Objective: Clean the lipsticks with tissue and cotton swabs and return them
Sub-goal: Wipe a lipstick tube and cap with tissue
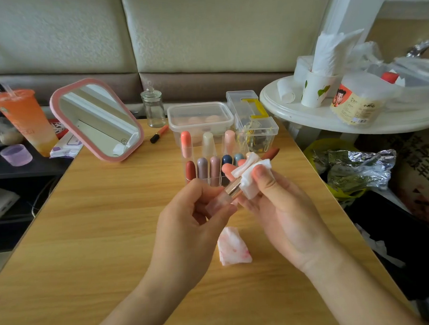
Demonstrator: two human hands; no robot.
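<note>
Above the middle of the wooden table (101,228), the left hand (191,212) grips the clear base of an uncapped lipstick (230,190), fingers and thumb curled round it. The right hand (279,208) pinches a white tissue (251,178) folded over the lipstick's top, thumb on the near side and fingers behind, so the tip itself is hidden. A reddish-brown piece (272,153) pokes out past the tissue, perhaps a cap; what holds it is unclear.

Just behind the hands, toward the far edge, stands a clear organizer (188,172) with capped lipsticks upright in its slots, its right part covered by the fingers. A crumpled tissue with pink stains (233,247) lies on the table below the hands. Along the far edge sit a lidded plastic box (200,116), a glass jar (153,107), an orange pen (159,134) and a clear case with yellow parts (253,121). A pink-framed mirror (96,119) leans at the far left corner.
</note>
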